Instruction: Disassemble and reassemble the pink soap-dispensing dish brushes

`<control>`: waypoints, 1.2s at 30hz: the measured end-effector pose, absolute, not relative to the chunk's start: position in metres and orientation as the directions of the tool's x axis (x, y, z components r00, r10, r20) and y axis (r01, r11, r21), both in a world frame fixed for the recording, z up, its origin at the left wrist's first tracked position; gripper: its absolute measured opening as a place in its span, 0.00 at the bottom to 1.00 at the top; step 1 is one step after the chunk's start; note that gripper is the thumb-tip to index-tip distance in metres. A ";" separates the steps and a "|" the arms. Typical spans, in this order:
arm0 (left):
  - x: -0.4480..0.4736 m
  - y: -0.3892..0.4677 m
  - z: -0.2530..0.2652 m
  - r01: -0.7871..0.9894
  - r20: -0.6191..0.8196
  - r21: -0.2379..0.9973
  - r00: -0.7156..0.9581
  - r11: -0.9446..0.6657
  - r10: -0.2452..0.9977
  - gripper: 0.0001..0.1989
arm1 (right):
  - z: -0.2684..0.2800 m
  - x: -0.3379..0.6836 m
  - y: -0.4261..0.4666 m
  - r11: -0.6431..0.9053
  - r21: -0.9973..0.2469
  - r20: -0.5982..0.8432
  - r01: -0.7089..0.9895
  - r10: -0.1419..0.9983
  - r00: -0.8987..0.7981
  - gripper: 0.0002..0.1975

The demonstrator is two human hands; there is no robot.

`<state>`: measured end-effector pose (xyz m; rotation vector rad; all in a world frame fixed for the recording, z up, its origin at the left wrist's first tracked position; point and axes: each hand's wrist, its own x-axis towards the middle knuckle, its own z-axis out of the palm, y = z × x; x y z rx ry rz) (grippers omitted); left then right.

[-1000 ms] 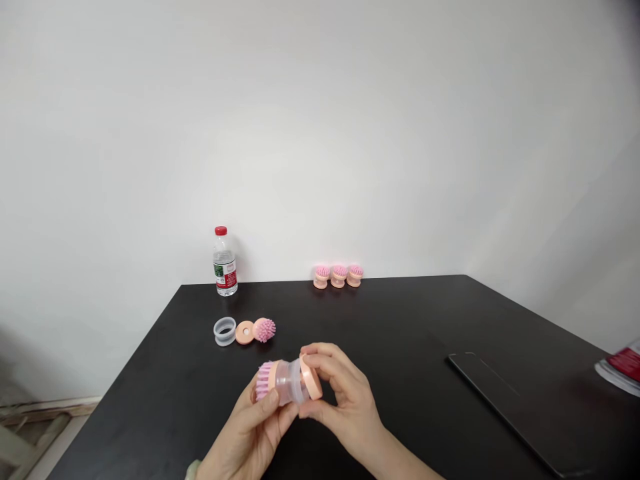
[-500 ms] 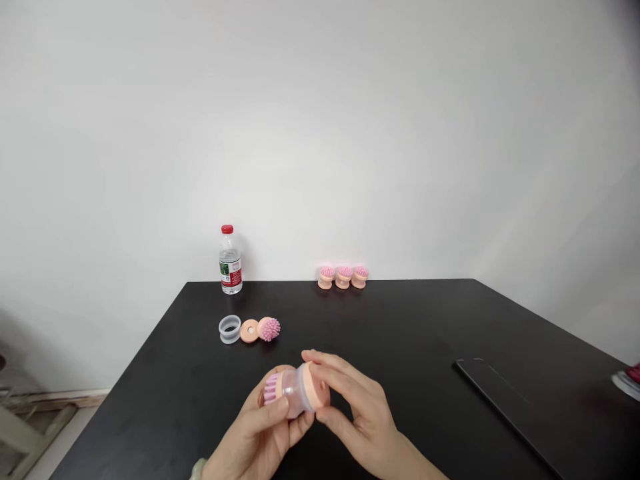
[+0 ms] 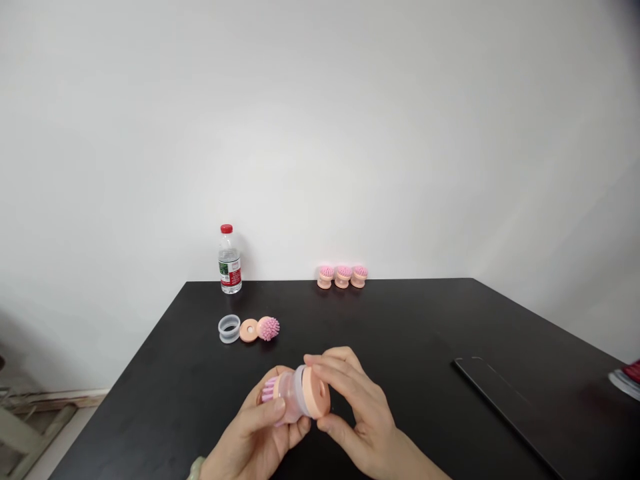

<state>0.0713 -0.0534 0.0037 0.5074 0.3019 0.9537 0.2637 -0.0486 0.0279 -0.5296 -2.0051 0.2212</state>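
My left hand (image 3: 267, 420) wraps round a small scrub brush (image 3: 290, 395) with pink bristles, a see-through body and a peach base cap (image 3: 317, 393). The brush lies tilted on its side, bristles to the left. With fingertips above and thumb below, my right hand (image 3: 357, 407) grips the cap at the right end. A thin dark gap shows between the cap's upper edge and the clear body. Further back on the left sit a translucent ring (image 3: 229, 329), a peach disc (image 3: 249, 331) with a hole, and a pink bristle head (image 3: 269, 328), side by side.
A water bottle (image 3: 231, 270) with a red cap stands at the table's back left. Three scrub brushes (image 3: 342, 277) stand in a row by the wall. A flat dark slab (image 3: 505, 400) lies on the right of the black table (image 3: 400, 320). Something red and white (image 3: 627, 380) shows at the right edge.
The cap has tilted slightly, and a gap now shows at its upper edge. My right hand's fingers have shifted a little on it. The things on the table are unmoved.
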 end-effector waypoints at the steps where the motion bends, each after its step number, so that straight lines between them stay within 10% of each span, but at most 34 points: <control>1: 0.071 -0.054 0.005 -0.695 -0.021 0.540 0.553 0.475 0.833 0.13 | 0.028 0.264 -0.049 0.886 -0.374 0.792 0.275 0.459 -0.402 0.21; 36: 0.070 -0.050 0.011 -0.518 -0.040 0.796 0.471 0.313 0.881 0.20 | 0.043 0.276 -0.047 0.914 -0.316 0.684 0.255 0.405 -0.606 0.22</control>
